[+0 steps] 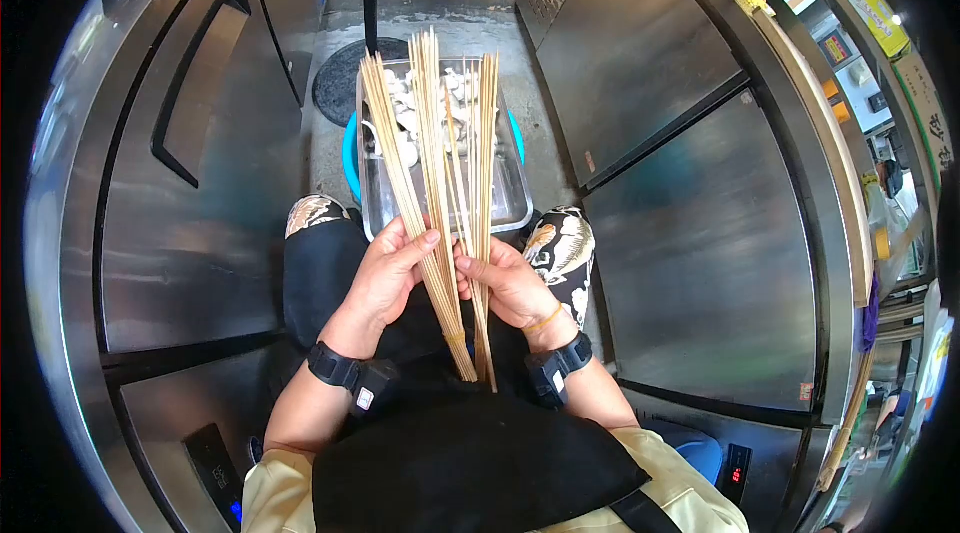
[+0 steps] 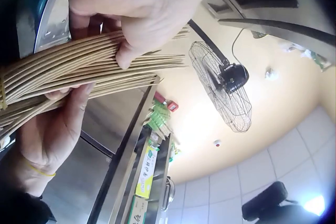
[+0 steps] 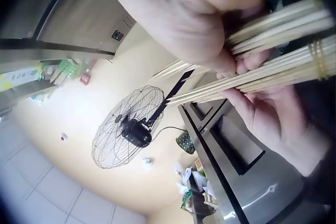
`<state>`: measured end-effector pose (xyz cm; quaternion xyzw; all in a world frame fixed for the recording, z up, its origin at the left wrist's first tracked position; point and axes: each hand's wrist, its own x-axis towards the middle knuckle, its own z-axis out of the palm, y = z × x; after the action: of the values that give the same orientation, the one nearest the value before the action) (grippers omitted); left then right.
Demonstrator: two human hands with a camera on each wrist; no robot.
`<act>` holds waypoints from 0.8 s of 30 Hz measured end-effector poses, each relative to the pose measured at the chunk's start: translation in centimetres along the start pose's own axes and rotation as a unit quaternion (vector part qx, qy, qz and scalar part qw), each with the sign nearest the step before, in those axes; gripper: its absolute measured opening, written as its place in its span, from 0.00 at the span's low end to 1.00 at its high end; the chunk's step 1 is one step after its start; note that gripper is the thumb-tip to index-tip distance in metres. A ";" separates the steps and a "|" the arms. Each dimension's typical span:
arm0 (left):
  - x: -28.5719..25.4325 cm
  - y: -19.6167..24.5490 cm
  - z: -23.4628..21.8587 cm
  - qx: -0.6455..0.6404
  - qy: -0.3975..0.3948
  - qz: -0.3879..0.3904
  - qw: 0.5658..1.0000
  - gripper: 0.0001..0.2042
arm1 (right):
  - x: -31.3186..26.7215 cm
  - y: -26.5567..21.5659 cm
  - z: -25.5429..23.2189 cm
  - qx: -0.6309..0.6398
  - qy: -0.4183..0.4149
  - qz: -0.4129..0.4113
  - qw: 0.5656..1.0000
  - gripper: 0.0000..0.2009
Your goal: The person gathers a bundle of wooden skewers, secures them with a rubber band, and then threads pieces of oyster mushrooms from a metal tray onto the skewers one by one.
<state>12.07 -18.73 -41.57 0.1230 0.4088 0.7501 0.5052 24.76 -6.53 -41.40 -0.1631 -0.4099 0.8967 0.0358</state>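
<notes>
Bamboo skewers fill both hands in front of the lap, points away from the body. My left hand (image 1: 388, 271) grips the thicker bundle (image 1: 432, 148), its thumb lying across the sticks. A rubber band (image 3: 317, 58) circles that bundle near its lower end. Beside it, my right hand (image 1: 508, 285) holds a thinner bunch of skewers (image 1: 486, 138) between thumb and curled fingers. The two bunches spread apart toward their tips and come close together at the bottom. Beyond the hands, a metal tray (image 1: 518, 195) holds white chunks of food (image 1: 407, 148), partly hidden by the skewers.
Under the tray shows a blue basin (image 1: 350, 161) on the floor, between the person's knees. Steel cabinets (image 1: 200, 183) stand close on the left, and more steel doors (image 1: 700, 233) on the right. A wall fan (image 2: 223, 82) hangs above.
</notes>
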 end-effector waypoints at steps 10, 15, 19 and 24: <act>-0.3 0.3 0.7 0.033 0.035 -0.002 0.999 0.09 | 0.2 -0.1 1.2 -0.012 0.049 0.009 0.999 0.07; -0.1 -0.4 -0.6 0.007 0.041 0.004 0.999 0.08 | 0.5 0.7 -0.2 0.041 0.071 0.009 0.997 0.04; -0.7 0.0 -0.1 -0.016 0.048 0.002 0.999 0.10 | 0.4 0.4 -0.1 0.042 0.064 0.005 0.997 0.06; -0.3 -0.9 -1.1 -0.001 0.051 0.029 0.998 0.13 | 0.1 -0.2 1.3 0.060 0.053 -0.004 0.997 0.09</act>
<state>12.15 -19.35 -42.85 0.0963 0.4296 0.7697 0.4623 24.23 -7.29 -40.52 -0.2066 -0.3538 0.9095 0.0711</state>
